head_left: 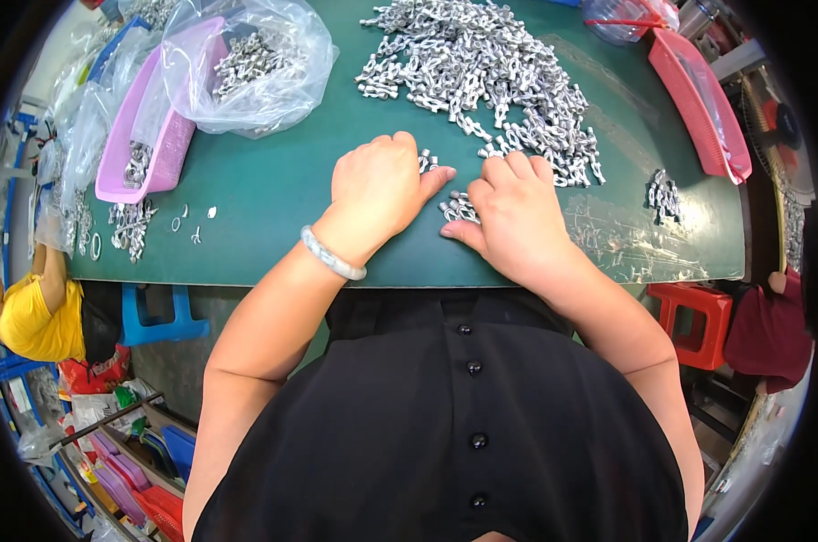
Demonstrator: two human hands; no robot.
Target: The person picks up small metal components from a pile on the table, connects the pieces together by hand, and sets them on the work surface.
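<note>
My left hand (377, 190) rests knuckles-up on the green table (264, 208), fingers curled over a few small silver metal parts (427, 162). My right hand (514, 212) lies beside it, fingers bent over another small cluster of the same parts (457, 209) near the table's front edge. What each palm holds is hidden. A large heap of silver metal parts (486, 72) spreads just beyond both hands. A pale bangle (330, 256) circles my left wrist.
A pink tray (142, 135) with a clear bag of parts (251, 63) stands at the left. A red basket (698, 99) lies at the right, a small pile of parts (664, 194) near it. Loose parts (130, 226) sit at the left edge. A person in yellow (34, 316) sits lower left; a red stool (696, 321) stands lower right.
</note>
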